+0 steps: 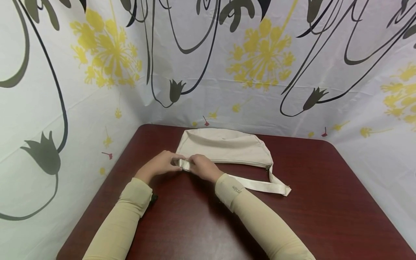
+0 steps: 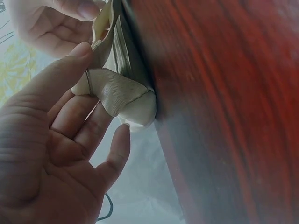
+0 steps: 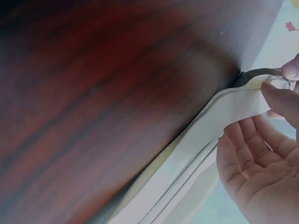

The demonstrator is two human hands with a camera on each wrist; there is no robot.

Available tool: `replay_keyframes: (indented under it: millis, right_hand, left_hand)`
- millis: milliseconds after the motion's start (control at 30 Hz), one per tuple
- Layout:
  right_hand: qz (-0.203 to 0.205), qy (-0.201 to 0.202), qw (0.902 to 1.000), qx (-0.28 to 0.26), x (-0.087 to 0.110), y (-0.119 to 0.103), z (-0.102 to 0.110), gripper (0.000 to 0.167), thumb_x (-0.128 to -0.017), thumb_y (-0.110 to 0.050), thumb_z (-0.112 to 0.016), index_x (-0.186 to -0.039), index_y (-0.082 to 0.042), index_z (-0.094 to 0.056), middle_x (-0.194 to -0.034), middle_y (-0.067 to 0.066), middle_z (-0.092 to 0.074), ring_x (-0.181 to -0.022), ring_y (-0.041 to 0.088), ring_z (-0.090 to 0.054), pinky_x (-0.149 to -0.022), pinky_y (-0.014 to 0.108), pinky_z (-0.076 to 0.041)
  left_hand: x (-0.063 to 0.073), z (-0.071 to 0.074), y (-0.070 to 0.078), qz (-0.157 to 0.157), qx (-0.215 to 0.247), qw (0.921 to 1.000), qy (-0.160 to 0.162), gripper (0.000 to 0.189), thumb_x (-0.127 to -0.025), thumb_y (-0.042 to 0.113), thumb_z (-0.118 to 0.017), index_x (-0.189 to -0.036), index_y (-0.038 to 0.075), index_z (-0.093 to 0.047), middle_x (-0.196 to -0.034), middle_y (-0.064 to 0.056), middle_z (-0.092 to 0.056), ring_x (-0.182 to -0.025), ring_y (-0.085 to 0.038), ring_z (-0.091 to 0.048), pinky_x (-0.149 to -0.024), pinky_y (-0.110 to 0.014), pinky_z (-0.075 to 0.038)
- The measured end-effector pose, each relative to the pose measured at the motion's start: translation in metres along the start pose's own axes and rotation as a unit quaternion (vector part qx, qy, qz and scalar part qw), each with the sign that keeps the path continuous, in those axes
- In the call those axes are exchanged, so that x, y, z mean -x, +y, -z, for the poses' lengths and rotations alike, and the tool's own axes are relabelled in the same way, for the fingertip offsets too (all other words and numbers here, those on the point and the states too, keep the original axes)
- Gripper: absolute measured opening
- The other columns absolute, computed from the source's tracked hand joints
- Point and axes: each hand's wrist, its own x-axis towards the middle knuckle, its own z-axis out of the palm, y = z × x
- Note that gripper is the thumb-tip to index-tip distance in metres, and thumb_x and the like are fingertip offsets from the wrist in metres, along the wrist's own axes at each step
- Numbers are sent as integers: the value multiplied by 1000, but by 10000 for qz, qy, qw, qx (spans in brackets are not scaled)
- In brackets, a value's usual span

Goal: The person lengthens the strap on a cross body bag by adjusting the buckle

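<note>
A cream fabric shoulder bag (image 1: 227,148) lies on the table, its zipper (image 1: 240,163) along the edge facing me. At the bag's left front corner, my left hand (image 1: 160,164) pinches the webbing strap (image 1: 260,185) beside a metal strap ring (image 3: 280,82). Just right of it, my right hand (image 1: 204,168) grips the same strap between thumb and fingers. In the left wrist view the strap end loops through the ring close to my left thumb (image 2: 82,50). The strap's other end runs right and folds back to the bag's right corner.
The dark red wooden table (image 1: 312,216) has rounded far corners. A white curtain (image 1: 208,65) with yellow flowers and grey vines hangs close behind it and along both sides.
</note>
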Motion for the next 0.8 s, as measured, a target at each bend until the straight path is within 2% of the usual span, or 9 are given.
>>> replay_keyframes:
  millis: [267, 433, 667, 800]
  right_hand:
    - [-74, -20, 9995, 300, 0, -4, -1, 16, -92, -15, -74, -107, -9, -72, -96, 1, -67, -87, 15, -60, -81, 33, -52]
    - [-239, 49, 9980, 578, -3, -6, -4, 5, -94, -17, -68, -95, -12, -70, -88, -1, -64, -80, 15, -59, -73, 34, -52]
    - [-383, 4, 9956, 858, -5, -5, -9, 12, -91, -19, -69, -101, -12, -71, -92, -1, -65, -82, 15, -62, -73, 35, -55]
    - [-364, 51, 9935, 1077, -6, -6, -12, 13, -97, -19, -61, -100, -11, -70, -91, 2, -65, -81, 17, -63, -70, 37, -56]
  left_hand:
    - [0, -1, -2, -258, -70, 9996, 88, 40, -85, 19, -82, -122, 8, -73, -89, 2, -75, -74, -6, -65, -69, -30, -53]
    - [-1, -1, -1, -152, -44, 9999, 22, 41, -85, 20, -82, -124, 9, -73, -91, 2, -75, -75, -6, -65, -71, -30, -53]
    - [-1, -1, -2, -61, -97, 9999, -27, 41, -86, 21, -82, -125, 10, -73, -92, 3, -75, -76, -6, -65, -73, -30, -53]
    - [-1, -1, 0, 3, -107, 9999, -17, 42, -86, 21, -82, -125, 11, -73, -92, 2, -74, -75, -7, -64, -73, -30, -52]
